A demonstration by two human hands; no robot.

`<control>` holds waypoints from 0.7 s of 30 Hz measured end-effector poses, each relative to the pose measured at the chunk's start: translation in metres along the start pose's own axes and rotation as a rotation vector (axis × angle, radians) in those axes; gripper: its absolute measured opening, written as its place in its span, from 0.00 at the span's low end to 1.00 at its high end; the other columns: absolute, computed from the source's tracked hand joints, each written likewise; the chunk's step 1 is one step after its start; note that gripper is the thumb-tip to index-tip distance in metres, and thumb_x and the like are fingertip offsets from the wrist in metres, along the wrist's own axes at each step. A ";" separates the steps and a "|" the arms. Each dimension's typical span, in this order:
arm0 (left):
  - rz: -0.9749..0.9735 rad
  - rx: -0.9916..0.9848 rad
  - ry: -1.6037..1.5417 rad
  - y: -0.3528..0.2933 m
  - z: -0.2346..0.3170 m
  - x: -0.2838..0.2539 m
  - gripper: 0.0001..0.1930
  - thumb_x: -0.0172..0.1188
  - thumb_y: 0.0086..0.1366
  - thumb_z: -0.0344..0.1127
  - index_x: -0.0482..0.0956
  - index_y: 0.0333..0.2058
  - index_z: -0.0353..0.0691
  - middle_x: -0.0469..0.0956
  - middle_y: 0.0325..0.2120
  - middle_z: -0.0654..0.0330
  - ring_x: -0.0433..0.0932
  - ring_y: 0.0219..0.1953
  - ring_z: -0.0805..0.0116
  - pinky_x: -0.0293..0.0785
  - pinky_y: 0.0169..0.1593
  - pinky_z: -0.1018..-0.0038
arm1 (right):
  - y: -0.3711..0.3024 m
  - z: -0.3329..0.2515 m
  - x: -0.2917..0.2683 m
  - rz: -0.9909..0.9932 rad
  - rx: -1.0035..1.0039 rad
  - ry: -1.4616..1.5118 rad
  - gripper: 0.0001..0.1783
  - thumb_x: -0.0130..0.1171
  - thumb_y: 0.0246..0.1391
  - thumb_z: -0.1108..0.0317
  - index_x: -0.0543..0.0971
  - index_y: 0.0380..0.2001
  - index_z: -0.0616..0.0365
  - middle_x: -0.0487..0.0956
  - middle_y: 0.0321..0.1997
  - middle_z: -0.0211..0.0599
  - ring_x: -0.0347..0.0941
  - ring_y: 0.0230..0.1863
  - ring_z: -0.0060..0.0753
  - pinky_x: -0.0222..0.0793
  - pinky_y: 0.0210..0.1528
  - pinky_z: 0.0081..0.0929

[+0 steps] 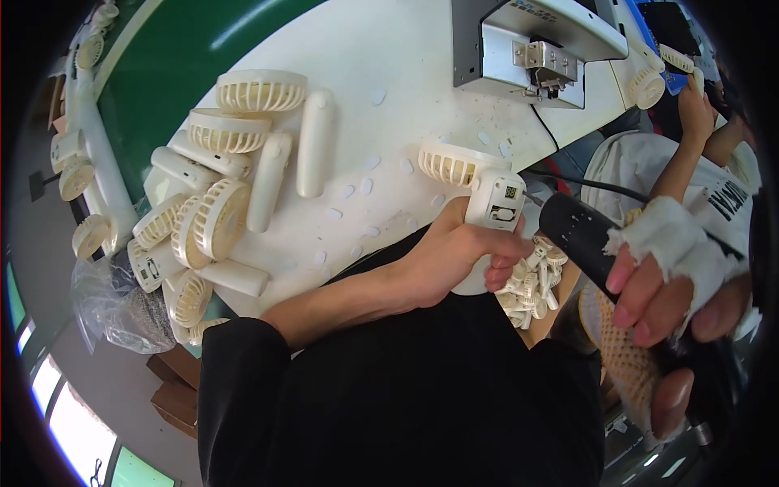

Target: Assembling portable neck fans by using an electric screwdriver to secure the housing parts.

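Note:
My left hand (458,247) is closed around the handle of a cream handheld fan (492,201). The fan's round caged head points to the left, and a small display and a cutout show on its body. In my right hand (669,260), partly covered by torn white wrapping and a netted glove, is a black electric screwdriver (576,231). Its thin bit points at the side of the fan body, close to the display; whether it touches cannot be made out. Left of my hands, a heap of similar fans (221,219) lies on the white table (381,105).
Small pale oval pieces (367,186) are scattered over the table. A metal-cased machine (479,61) stands at the back. Below my hands, a carton holds several cream fan parts (531,284). A co-worker's hand (695,109) holds a fan at the right. A green surface (162,81) runs behind the table.

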State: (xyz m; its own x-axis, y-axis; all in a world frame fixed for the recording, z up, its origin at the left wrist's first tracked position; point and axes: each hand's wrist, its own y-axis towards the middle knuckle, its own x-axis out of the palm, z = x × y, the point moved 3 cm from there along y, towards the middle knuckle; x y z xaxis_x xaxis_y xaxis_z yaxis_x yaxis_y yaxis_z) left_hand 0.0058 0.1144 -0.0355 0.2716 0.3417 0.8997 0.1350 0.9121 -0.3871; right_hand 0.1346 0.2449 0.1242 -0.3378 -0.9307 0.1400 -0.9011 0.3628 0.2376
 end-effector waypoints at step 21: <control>1.492 0.123 2.299 -0.067 0.077 -0.014 0.18 0.65 0.61 0.46 0.80 0.30 0.32 0.80 0.23 0.51 0.82 0.25 0.54 0.75 0.26 0.65 | -0.009 0.062 -0.023 0.209 -0.077 0.239 0.19 0.56 0.55 0.62 0.62 0.47 0.51 0.68 0.25 0.30 0.64 0.26 0.27 0.60 0.42 0.34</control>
State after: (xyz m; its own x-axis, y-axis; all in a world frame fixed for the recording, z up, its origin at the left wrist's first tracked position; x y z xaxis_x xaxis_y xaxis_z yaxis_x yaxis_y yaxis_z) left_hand -0.0806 0.0655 -0.0063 0.0540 -0.1184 -0.9915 -0.8312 0.5448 -0.1104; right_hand 0.1332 0.2604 0.0591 -0.4312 -0.8021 0.4132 -0.7929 0.5554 0.2507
